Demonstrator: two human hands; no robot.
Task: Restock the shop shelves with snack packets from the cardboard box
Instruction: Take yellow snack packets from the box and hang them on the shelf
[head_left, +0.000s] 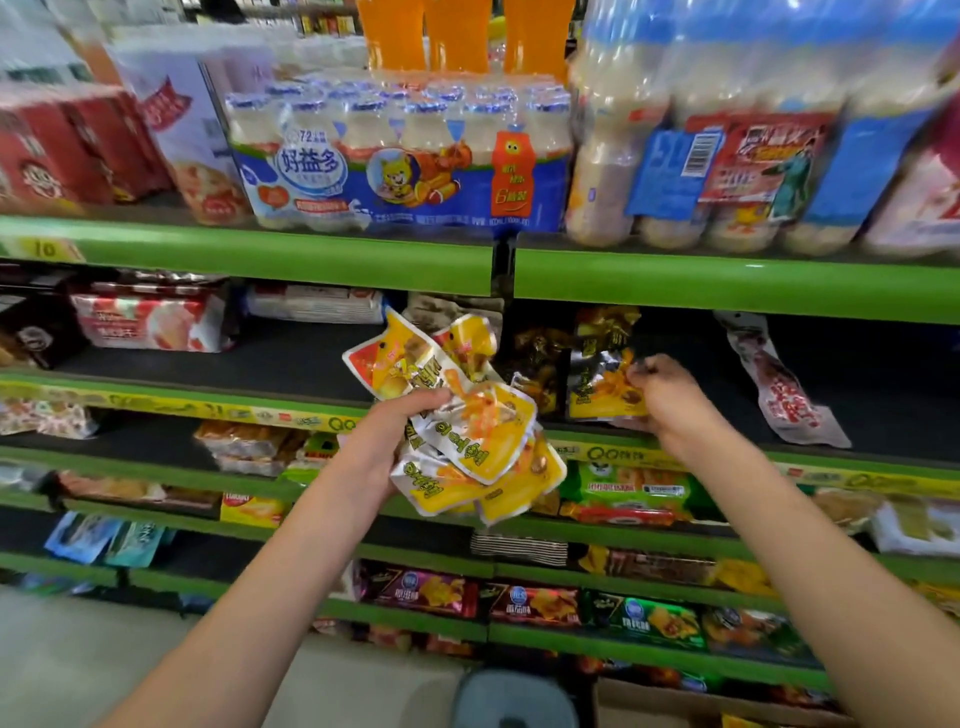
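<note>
My left hand (395, 426) grips a bunch of several yellow and silver snack packets (467, 431) in front of the second shelf. My right hand (665, 395) is closed on one dark and yellow snack packet (597, 384), which stands upright at the front of that shelf (779, 415) beside similar dark packets (540, 358). At the bottom right, a corner of the cardboard box (675, 701) shows on the floor.
Green-edged shelves fill the view. Multipacks of white drink bottles (395, 156) stand on the top shelf. A long red and silver packet (784, 389) lies to the right of my right hand. Lower shelves hold assorted snack packs. A grey stool (514, 696) stands below.
</note>
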